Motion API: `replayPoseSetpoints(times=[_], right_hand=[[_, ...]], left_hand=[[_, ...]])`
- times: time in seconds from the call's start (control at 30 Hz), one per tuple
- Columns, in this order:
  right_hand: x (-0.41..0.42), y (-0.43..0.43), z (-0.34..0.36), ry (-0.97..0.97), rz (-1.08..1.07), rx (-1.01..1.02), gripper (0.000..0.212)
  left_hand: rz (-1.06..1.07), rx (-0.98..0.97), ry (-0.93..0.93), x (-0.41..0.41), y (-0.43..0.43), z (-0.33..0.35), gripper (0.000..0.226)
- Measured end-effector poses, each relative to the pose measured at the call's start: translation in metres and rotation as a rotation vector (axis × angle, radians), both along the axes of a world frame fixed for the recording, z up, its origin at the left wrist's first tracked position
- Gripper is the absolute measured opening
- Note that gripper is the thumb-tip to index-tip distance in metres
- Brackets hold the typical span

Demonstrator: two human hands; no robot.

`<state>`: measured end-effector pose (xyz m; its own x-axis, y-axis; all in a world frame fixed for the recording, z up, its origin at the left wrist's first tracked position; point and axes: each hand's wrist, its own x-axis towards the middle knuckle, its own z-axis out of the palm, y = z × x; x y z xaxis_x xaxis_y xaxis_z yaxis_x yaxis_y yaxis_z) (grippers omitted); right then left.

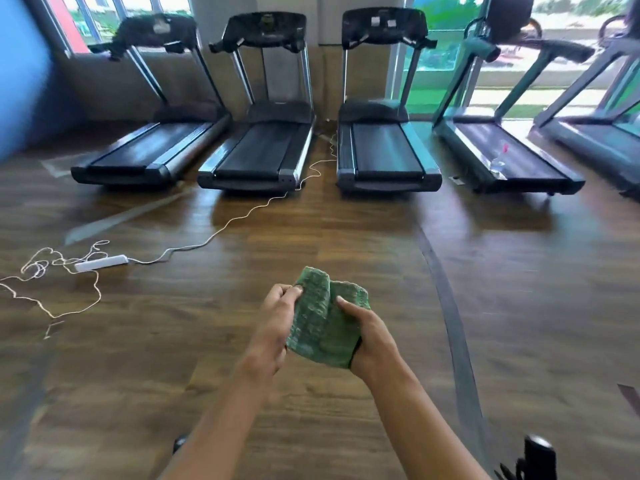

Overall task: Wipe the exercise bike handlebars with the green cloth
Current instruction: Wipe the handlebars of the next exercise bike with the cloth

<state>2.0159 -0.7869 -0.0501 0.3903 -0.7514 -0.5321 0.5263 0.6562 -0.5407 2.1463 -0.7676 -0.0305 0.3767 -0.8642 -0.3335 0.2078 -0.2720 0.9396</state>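
Observation:
I hold a folded green cloth (322, 320) in front of me, over the wooden floor, with both hands. My left hand (277, 323) grips the cloth's left edge, its thumb on top. My right hand (367, 337) grips the right side, thumb pressed onto the fabric. A black rounded part (538, 452) shows at the bottom right edge and a small dark piece (180, 443) at the bottom left; I cannot tell whether they belong to the exercise bike. No handlebars are plainly in view.
Several treadmills (263, 147) stand in a row at the back, by the windows. A white power strip (100, 263) with a long tangled cord (221, 230) lies on the floor at left. A dark curved line (446, 296) crosses the floor at right.

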Motion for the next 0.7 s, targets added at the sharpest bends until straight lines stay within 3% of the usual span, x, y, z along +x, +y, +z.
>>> replayPoseSetpoints(times=[0.13, 0.17, 0.27, 0.37, 0.43, 0.47, 0.57, 0.7], right_hand=[[0.036, -0.069, 0.009, -0.001, 0.02, 0.003, 0.041], [0.044, -0.084, 0.013, -0.039, 0.045, -0.014, 0.038], [0.068, -0.135, 0.013, -0.104, 0.117, -0.088, 0.033], [0.097, -0.196, -0.001, 0.223, 0.1, -0.222, 0.059], [0.117, -0.233, -0.004, 0.451, 0.166, -0.454, 0.077], [0.134, -0.255, -0.001, 0.458, 0.257, -0.586, 0.077], [0.181, -0.297, 0.028, 0.281, 0.568, -0.828, 0.066], [0.26, -0.348, 0.058, 0.061, 0.89, -0.8, 0.067]], left_hand=[[-0.133, 0.033, 0.104, 0.048, -0.06, 0.008, 0.06], [-0.176, 0.019, 0.099, 0.059, -0.073, 0.011, 0.06], [-0.179, -0.033, 0.041, 0.097, -0.116, 0.021, 0.027], [-0.197, -0.128, -0.085, 0.15, -0.159, 0.038, 0.016], [-0.28, -0.135, -0.218, 0.181, -0.182, 0.055, 0.017], [-0.323, -0.13, -0.28, 0.199, -0.196, 0.064, 0.017], [-0.45, -0.097, -0.423, 0.231, -0.224, 0.086, 0.018], [-0.42, -0.06, -0.519, 0.289, -0.26, 0.095, 0.027]])
